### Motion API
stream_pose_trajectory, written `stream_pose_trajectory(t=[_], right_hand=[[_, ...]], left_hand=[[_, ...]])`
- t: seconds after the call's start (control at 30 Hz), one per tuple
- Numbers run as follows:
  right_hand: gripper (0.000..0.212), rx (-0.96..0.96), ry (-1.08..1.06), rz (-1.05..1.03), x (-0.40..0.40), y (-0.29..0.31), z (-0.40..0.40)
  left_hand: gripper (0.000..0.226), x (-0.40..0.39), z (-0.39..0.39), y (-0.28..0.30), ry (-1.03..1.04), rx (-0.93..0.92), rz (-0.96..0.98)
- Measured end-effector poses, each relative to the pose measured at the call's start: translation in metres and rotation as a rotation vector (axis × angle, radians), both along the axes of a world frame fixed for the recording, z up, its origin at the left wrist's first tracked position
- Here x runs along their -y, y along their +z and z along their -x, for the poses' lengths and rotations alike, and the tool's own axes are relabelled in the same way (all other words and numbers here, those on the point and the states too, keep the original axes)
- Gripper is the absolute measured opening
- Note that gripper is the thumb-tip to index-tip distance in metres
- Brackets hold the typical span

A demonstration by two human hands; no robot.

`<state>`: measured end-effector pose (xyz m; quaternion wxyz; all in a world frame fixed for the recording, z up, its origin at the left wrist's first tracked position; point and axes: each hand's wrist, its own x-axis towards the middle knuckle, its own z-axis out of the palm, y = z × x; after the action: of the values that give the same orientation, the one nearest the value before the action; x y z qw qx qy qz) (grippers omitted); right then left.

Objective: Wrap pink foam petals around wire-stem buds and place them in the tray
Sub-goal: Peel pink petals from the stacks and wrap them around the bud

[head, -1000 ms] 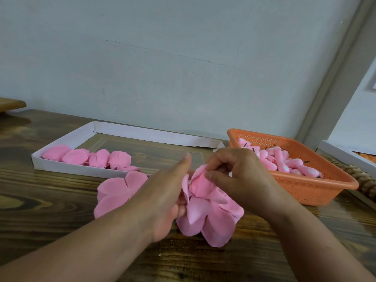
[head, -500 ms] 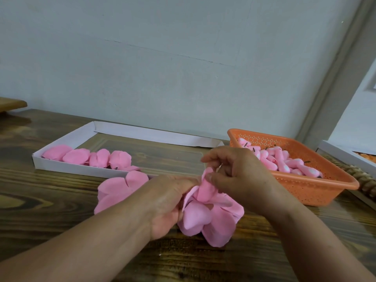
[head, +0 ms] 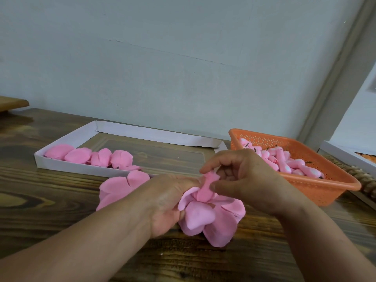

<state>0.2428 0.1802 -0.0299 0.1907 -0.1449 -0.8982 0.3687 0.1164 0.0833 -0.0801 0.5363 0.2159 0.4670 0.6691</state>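
A pink foam petal piece [head: 211, 218] lies on the wooden table between my hands, its middle drawn up into a narrow roll. My left hand [head: 168, 202] grips that roll from the left side. My right hand [head: 242, 180] pinches the roll's top between thumb and fingers. The bud inside is hidden by the foam. A second flat petal piece [head: 118, 188] lies to the left, partly behind my left hand. The white tray [head: 67, 167] behind holds several wrapped pink flowers [head: 97, 156] along its near wall.
An orange perforated basket [head: 325, 184] with several pink wire-stem buds [head: 282, 161] stands at the right. A white box edge [head: 345, 153] and a rope-like object [head: 364, 180] lie beyond it. A wall closes off the back of the table.
My left hand has closed from straight fingers to a grip around the petal's middle. The petal has been gathered into a tighter roll, and my right hand has shifted its pinch to the roll's top.
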Motion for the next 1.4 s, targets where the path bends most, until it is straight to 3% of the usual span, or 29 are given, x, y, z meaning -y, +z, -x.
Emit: stream_pose_trajectory(t=[0.1, 0.27, 0.33, 0.47, 0.63, 0.7, 0.83, 0.97, 1.2, 1.3, 1.4], right_hand=[[0.026, -0.006, -0.019, -0.028, 0.001, 0.0, 0.001], [0.021, -0.065, -0.18, -0.013, -0.004, 0.0, 0.002], [0.018, -0.1, -0.252, 0.008, -0.006, 0.0, 0.002], [0.019, -0.106, -0.291, 0.017, -0.004, -0.002, 0.004], [0.032, -0.065, -0.269, -0.067, 0.005, -0.003, 0.008], [0.035, -0.047, -0.248, -0.135, 0.009, -0.002, 0.008], [0.024, 0.004, -0.134, -0.329, 0.022, 0.003, 0.008], [0.015, 0.042, -0.086, -0.435, 0.025, 0.004, 0.008], [0.018, 0.01, -0.131, -0.375, 0.023, 0.005, 0.005], [0.036, 0.034, -0.14, -0.3, 0.02, 0.004, 0.005], [0.024, 0.074, -0.14, -0.289, 0.02, 0.006, 0.004]], left_hand=[[0.008, 0.003, -0.005, 0.005, -0.059, -0.015, 0.051], [0.054, 0.006, -0.003, 0.008, -0.132, 0.013, -0.021], [0.047, 0.008, -0.006, 0.009, -0.162, -0.045, -0.086], [0.021, 0.003, -0.008, -0.001, 0.064, -0.213, 0.043], [0.024, -0.005, -0.002, -0.005, 0.22, -0.056, 0.171], [0.013, -0.004, -0.002, -0.003, 0.19, -0.108, 0.183], [0.023, 0.002, -0.007, 0.0, 0.205, -0.162, 0.203], [0.029, 0.005, -0.014, 0.002, 0.176, -0.362, 0.156], [0.03, 0.012, -0.018, 0.007, 0.095, -0.541, 0.099], [0.03, 0.013, -0.018, 0.01, 0.06, -0.582, 0.097], [0.035, 0.015, -0.017, 0.009, 0.043, -0.614, 0.088]])
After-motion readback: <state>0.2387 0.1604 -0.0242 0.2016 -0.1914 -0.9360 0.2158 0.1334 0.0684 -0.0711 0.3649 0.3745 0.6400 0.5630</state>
